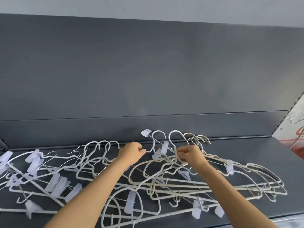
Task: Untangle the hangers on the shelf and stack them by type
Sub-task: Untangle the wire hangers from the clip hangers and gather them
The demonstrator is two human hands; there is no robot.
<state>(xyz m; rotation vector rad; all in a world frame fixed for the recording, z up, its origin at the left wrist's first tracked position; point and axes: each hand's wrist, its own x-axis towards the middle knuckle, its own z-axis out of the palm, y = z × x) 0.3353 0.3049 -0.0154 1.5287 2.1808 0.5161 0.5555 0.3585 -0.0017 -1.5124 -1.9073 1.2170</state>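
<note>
On the dark shelf (250,150) both hands work in the middle of a sprawl of white hangers (164,183). The left hand (131,153) has its fingers (141,150) curled tight, thumb and forefinger pinching the thin shoulder wire of a clip hanger (158,136) whose hook stands up just to the right of them, against the grey back panel (148,71). The right hand (191,156) is curled as well, its fingertips closed on the neck of a plain hanger (175,137) whose large hook rises just above and to the left of them. The two hands sit near each other, with a pale clip (165,147) between them. Left of the left fingers lies a tangle of hangers with translucent clips (55,182), hooks pointing to the back. Right of the right fingers a nested bunch of plain hangers (256,176) fans out along the shelf, their hooks (199,139) gathered just behind the knuckles. More crossed hangers lie under both forearms, toward the front edge.
</note>
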